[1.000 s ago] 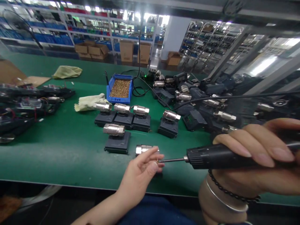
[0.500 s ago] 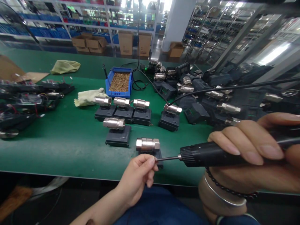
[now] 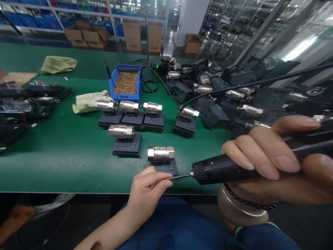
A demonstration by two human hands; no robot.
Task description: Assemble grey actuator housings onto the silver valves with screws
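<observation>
My right hand (image 3: 267, 156) is wrapped round a black electric screwdriver (image 3: 214, 170), whose thin bit points left. At the bit's tip, the thumb and forefinger of my left hand (image 3: 147, 184) pinch together; whatever lies between them is too small or hidden to make out. Just behind my left fingers is a dark grey housing (image 3: 168, 167) with a silver metal valve body (image 3: 160, 153) on top. Further back and left stands another grey housing (image 3: 127, 145) with a valve body (image 3: 121, 131).
A blue bin (image 3: 126, 96) of small brass-coloured screws stands at the back, beside a pale cloth (image 3: 90, 101). Several valve assemblies form a row before it. More are heaped at right, under a black cable (image 3: 234, 88). Wired units (image 3: 23, 104) lie at left on the green table (image 3: 65, 152).
The whole view has shifted, so the table's things appear higher and further left. My left forefinger is now straighter along the bit's tip. The screwdriver remains in my right hand.
</observation>
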